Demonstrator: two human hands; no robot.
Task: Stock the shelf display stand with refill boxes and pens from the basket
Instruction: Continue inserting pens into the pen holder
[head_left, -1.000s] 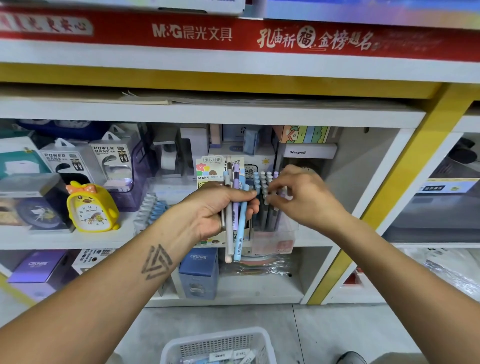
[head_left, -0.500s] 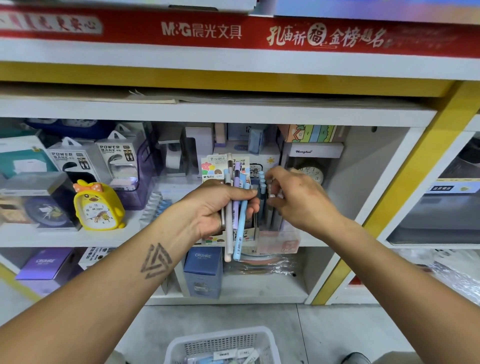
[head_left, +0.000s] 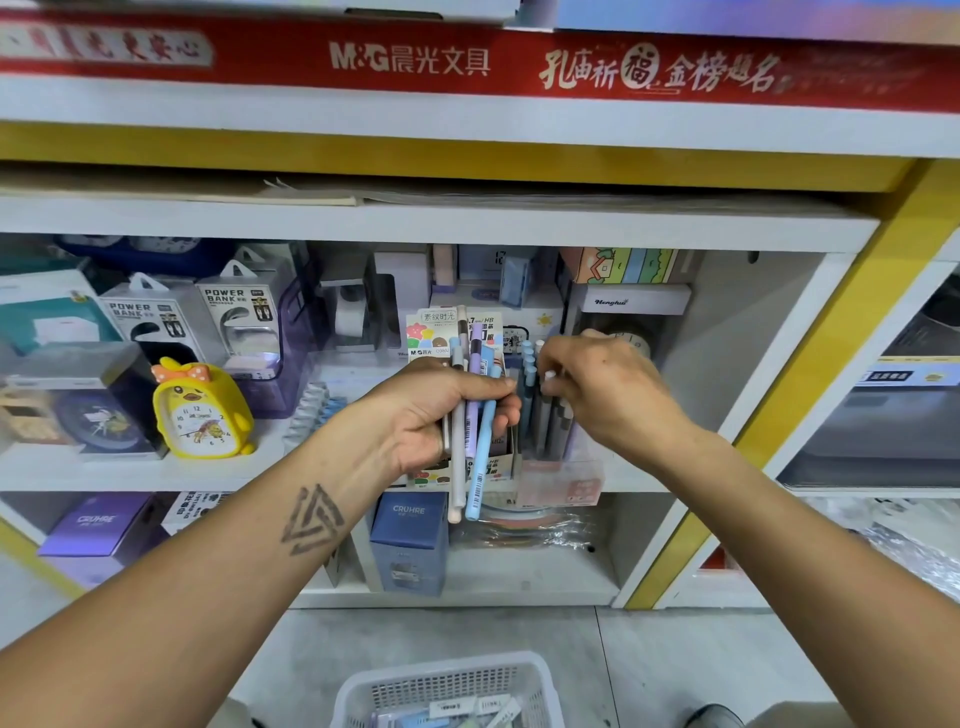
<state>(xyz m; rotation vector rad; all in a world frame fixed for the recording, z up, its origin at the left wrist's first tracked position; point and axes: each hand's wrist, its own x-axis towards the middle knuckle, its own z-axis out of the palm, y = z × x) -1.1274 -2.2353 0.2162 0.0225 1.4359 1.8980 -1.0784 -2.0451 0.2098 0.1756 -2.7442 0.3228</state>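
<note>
In the middle of the frame, the left hand holds a bunch of pens tight. The right hand pinches one pen's white top over the display stand. Push it straight down into a free slot, slowly. The basket waits at the bottom.

Both forearms are bare from the bottom corners up to the wrists, with no sleeve, watch, bracelet or ring on show. The left forearm bears 1 dark tattoo just below the wrist of the left hand: a triangle of interlocked bands, point towards that hand. The right hand, beside the left hand, has a small dark spot on its back. The right forearm carries no marking.
</note>
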